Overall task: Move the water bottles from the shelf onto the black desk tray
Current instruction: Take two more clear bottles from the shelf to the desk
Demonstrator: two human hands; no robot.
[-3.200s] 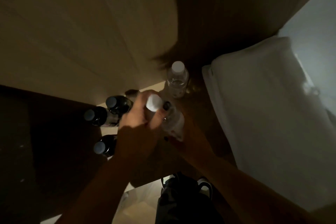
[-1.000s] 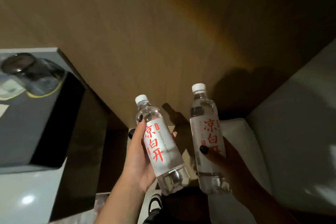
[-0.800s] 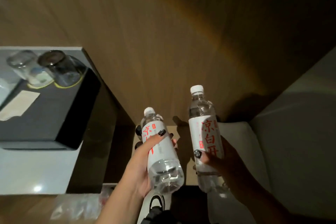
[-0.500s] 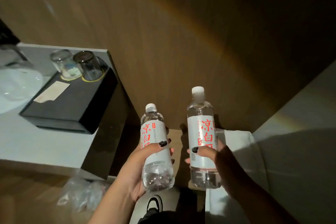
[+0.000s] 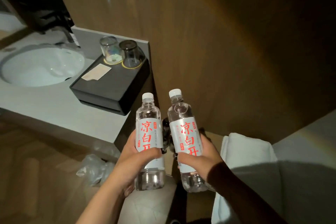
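Observation:
I hold two clear water bottles with white caps and red-lettered white labels, upright and side by side in mid-air. My left hand point(image 5: 134, 158) grips the left bottle point(image 5: 149, 132) round its lower label. My right hand point(image 5: 201, 158) grips the right bottle point(image 5: 185, 132) the same way. The black desk tray point(image 5: 109, 87) sits on the grey counter up and to the left of the bottles, with a pale card lying on it. The shelf lies below and is mostly hidden behind my hands.
Two upturned glasses point(image 5: 120, 52) stand at the tray's far end. A white sink basin point(image 5: 40, 67) lies left of the tray under a dark tap point(image 5: 67, 36). Folded white towels point(image 5: 245, 152) lie at right. A crumpled clear plastic bag point(image 5: 94, 167) sits below the counter. A wood-panel wall stands behind.
Both bottles came up off the low shelf, one in each hand. My view has swung left, so the tray, glasses and sink have come into sight, and the bottles now stand closer together.

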